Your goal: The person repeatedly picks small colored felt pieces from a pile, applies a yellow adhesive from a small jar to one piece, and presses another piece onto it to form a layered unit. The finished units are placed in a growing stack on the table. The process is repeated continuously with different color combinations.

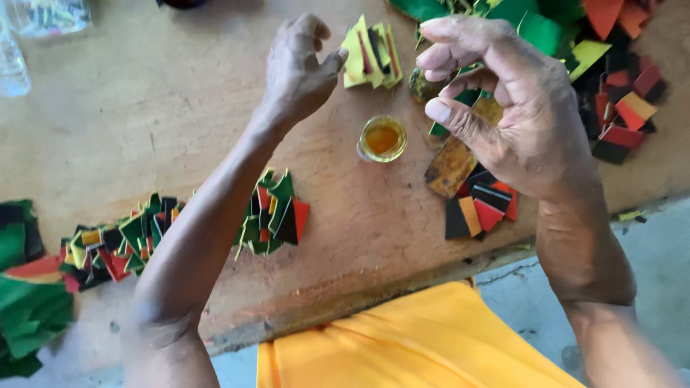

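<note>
Between hands (298, 68) (510, 108): glue cup (382, 138), seemingly bare board around.

1. Clear plastic bag (49, 14): far left corner of the wooden board, crumpled, see-through, coloured scraps faintly visible inside.
2. Clear plastic wrapping (11, 65): left edge, just below the bag, transparent, contents unclear.
3. Labels, signs, screens: none.

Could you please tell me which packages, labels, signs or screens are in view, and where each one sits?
Clear plastic bag: top left corner of the wooden board, crumpled, see-through, with coloured pieces inside.
Clear plastic package: far left edge, below the bag, transparent, mostly cut off.
No labels, signs or screens show.
</note>
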